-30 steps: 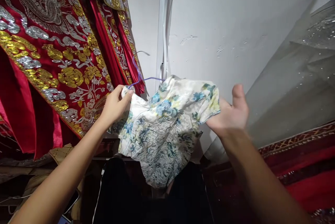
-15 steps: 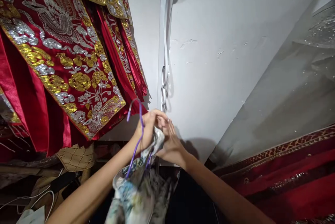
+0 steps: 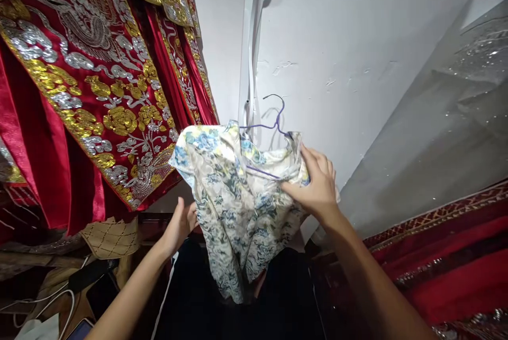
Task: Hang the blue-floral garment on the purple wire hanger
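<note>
A white blouse (image 3: 226,207) with blue and yellow floral print hangs spread out in front of me on a thin purple hanger (image 3: 277,124). The hanger's hook points up and stands free of any rail. My right hand (image 3: 317,184) pinches the blouse at its right shoulder, thumb in front, where the hanger's end is covered by cloth. Beside the blouse's lower left edge is my left hand (image 3: 179,227), thumb raised apart from the fingers; its fingertips are partly hidden at the cloth edge.
Red garments with gold and silver embroidery (image 3: 121,117) hang at the left. A white curled metal bracket (image 3: 251,64) runs down the white wall (image 3: 329,38). Clear plastic covering (image 3: 428,133) and red fabric (image 3: 456,255) are at right. Cables and a phone (image 3: 81,329) lie lower left.
The blouse, bunched up with the hanger between both hands before, now hangs spread with its front visible. My hands have parted: the right to the blouse's right shoulder, the left down and leftward.
</note>
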A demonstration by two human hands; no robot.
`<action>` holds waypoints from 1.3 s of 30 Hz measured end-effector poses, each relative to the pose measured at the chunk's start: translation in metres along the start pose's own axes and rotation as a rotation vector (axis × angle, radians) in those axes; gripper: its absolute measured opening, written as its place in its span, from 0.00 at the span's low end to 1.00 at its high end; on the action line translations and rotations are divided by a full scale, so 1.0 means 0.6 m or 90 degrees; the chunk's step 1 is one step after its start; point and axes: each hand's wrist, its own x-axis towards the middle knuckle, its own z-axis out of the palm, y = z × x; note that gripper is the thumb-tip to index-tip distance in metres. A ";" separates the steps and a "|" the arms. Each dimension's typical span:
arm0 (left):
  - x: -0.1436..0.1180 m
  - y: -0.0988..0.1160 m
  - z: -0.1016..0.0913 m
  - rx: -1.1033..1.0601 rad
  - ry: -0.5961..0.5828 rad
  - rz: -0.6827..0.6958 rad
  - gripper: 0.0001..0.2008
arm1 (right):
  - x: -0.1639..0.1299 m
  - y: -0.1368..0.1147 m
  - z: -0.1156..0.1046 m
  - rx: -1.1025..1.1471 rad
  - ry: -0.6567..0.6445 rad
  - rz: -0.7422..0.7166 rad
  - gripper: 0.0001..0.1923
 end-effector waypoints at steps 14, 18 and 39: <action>-0.110 -0.156 0.060 -0.018 0.263 -0.125 0.36 | -0.181 -0.113 0.030 0.473 -0.018 0.184 0.12; -0.122 -0.148 0.072 0.047 0.186 -0.116 0.33 | -0.306 -0.143 0.115 0.684 -0.185 0.603 0.25; -0.138 -0.110 0.063 -0.015 0.197 -0.159 0.34 | -0.283 -0.153 0.064 0.721 -0.272 0.448 0.19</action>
